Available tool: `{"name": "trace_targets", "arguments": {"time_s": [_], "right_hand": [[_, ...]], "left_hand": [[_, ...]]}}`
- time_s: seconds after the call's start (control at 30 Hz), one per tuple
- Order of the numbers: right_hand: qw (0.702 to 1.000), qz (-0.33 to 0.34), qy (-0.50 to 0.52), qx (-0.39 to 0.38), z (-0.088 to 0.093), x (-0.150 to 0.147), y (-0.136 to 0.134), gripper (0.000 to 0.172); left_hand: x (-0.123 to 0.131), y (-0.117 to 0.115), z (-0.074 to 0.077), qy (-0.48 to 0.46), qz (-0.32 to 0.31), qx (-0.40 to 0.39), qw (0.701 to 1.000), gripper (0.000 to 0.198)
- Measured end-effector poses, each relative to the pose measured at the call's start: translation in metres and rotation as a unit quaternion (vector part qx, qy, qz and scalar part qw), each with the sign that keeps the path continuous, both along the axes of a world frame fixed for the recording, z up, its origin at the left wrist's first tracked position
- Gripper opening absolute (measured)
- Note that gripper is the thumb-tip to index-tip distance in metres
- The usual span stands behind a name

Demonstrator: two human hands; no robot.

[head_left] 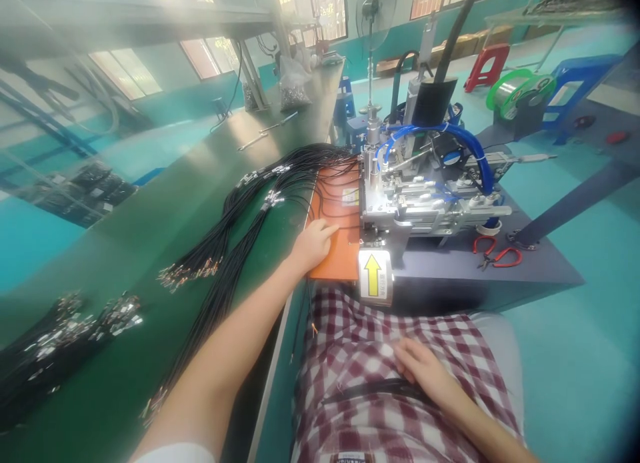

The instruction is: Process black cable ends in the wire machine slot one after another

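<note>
My left hand (314, 247) is over the orange plate (336, 262), its fingers closed on a thin black cable (349, 228) that runs into the front of the silver machine (400, 206). Several more black cables cross the plate above this hand toward the machine. Over the checked cloth on my lap, my right hand (423, 366) is held with its fingers loosely curled together, and nothing shows in them. A bundle of black cables (235, 263) with small silver ends lies on the green table, left of my left hand.
More cable bundles (45, 350) lie at the table's left. Red-handled pliers (500, 256) rest on the machine's dark bench (540, 273). A yellow arrow label (373, 275) is at its front edge. Behind stand a green wire spool (517, 93), a fan (371, 8) and stools.
</note>
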State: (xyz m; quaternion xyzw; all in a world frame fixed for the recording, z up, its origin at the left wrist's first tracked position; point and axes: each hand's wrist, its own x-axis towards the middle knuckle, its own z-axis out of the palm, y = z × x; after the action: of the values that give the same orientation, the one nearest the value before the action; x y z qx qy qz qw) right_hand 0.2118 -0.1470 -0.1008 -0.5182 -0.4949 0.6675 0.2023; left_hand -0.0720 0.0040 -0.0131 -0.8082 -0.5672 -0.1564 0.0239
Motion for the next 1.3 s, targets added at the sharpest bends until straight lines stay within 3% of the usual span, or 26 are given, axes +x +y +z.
{"name": "trace_targets", "arguments": {"time_s": [0.23, 0.53, 1.03, 1.3], "right_hand": [[1.000, -0.002, -0.002, 0.001, -0.001, 0.002, -0.001, 0.048], [1.000, -0.010, 0.000, 0.007, 0.000, 0.006, -0.001, 0.044], [1.000, -0.003, 0.013, -0.018, -0.002, 0.002, 0.001, 0.041], [0.999, -0.013, 0.003, -0.034, -0.007, -0.009, 0.011, 0.046]], "left_hand": [[0.000, 0.000, -0.002, -0.001, 0.002, 0.003, 1.000, 0.027], [-0.001, 0.000, 0.000, 0.001, -0.006, 0.009, 1.000, 0.043], [-0.001, 0.001, 0.001, 0.002, -0.006, 0.008, 1.000, 0.043], [-0.003, 0.000, 0.010, 0.010, -0.018, 0.002, 1.000, 0.039]]}}
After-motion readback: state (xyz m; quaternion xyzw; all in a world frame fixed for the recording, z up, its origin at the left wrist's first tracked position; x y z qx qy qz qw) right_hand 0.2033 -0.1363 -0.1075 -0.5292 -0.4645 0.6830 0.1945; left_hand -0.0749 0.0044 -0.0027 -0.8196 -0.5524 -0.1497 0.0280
